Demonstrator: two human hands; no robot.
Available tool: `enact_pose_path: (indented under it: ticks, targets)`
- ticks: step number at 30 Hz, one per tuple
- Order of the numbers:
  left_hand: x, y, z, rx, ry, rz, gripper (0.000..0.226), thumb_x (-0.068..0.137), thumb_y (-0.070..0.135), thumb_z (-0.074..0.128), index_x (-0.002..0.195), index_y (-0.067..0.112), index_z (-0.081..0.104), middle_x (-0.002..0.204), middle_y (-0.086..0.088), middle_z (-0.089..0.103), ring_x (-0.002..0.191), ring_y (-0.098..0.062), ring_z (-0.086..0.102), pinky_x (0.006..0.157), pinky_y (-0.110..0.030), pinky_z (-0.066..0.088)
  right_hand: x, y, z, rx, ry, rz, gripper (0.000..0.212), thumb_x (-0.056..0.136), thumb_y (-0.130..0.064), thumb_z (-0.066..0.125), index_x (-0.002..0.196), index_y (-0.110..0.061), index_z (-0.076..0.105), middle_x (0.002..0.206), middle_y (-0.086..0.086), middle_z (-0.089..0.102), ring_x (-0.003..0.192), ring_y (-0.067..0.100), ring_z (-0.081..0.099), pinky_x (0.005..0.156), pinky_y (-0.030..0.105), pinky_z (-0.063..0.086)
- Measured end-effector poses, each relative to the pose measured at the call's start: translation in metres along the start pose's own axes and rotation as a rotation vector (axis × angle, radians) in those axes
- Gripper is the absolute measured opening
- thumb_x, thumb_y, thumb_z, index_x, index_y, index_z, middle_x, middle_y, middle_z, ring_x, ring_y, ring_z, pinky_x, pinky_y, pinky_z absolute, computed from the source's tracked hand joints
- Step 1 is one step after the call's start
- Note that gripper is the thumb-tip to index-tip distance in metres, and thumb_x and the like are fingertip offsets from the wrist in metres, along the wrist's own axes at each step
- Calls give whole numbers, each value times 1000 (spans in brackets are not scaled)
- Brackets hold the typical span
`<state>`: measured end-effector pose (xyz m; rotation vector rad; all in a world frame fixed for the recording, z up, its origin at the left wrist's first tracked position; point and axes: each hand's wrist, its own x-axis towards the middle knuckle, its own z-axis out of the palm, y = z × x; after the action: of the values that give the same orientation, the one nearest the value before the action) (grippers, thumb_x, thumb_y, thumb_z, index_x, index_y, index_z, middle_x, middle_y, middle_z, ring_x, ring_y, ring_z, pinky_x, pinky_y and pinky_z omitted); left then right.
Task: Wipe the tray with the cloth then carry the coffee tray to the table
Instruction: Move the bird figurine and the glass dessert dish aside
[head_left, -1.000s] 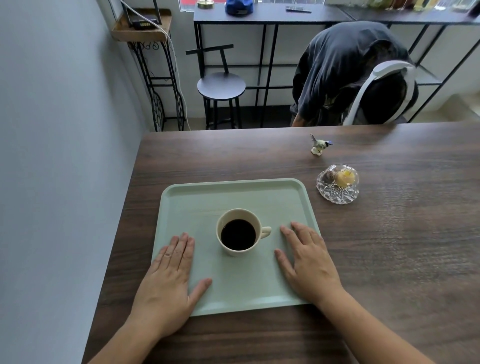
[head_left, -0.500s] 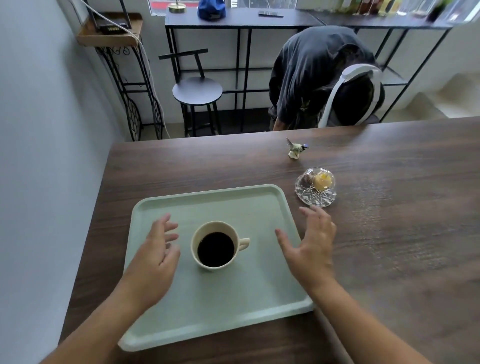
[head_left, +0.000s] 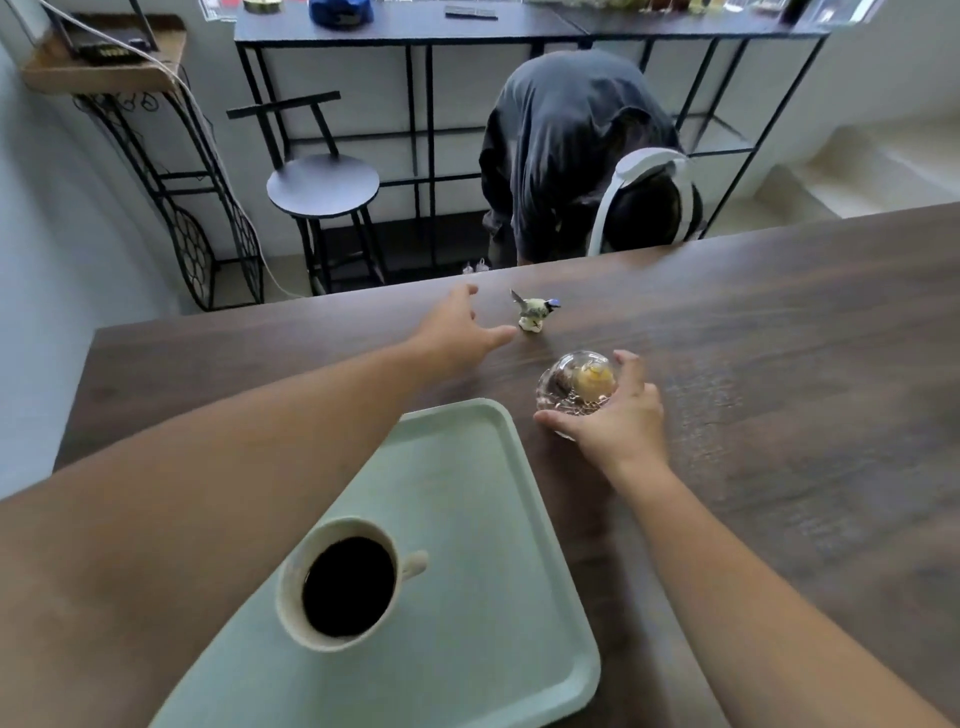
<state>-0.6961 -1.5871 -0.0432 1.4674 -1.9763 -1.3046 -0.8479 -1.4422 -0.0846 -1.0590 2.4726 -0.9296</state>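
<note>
A pale green tray (head_left: 467, 467) lies on the dark wooden table (head_left: 779, 364), near its front left. On the tray stands a cream cup (head_left: 337, 582) full of black coffee. My left hand (head_left: 457, 332) stretches far past the tray, fingers spread and empty, its tips just short of a small bird figurine (head_left: 535, 312). My right hand (head_left: 613, 421) cups the near side of a domed glass dish (head_left: 576, 379) with sweets inside, thumb at its left base and fingers along its right. No cloth is in view.
Behind the table's far edge a person in a dark shirt (head_left: 561, 140) bends over beside a white chair back. A black stool (head_left: 322, 184), a black high counter and a wire stand with a wooden shelf line the back wall.
Both hands have left the tray. The left reached forward towards the bird figurine, the right moved onto the glass dish. The view has shifted closer to the table's far edge.
</note>
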Motion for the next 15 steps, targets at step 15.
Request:
enact_pose_path:
  ticks: [15]
  targets:
    - [74, -2, 49, 8, 74, 212, 68, 65, 25, 87, 125, 29, 56, 99, 4, 66, 81, -11, 63, 80, -26, 53, 1, 2, 13, -115, 101, -158, 101, 47, -61, 75, 134, -33, 33, 111, -1, 61, 97, 24, 46, 87, 35, 43]
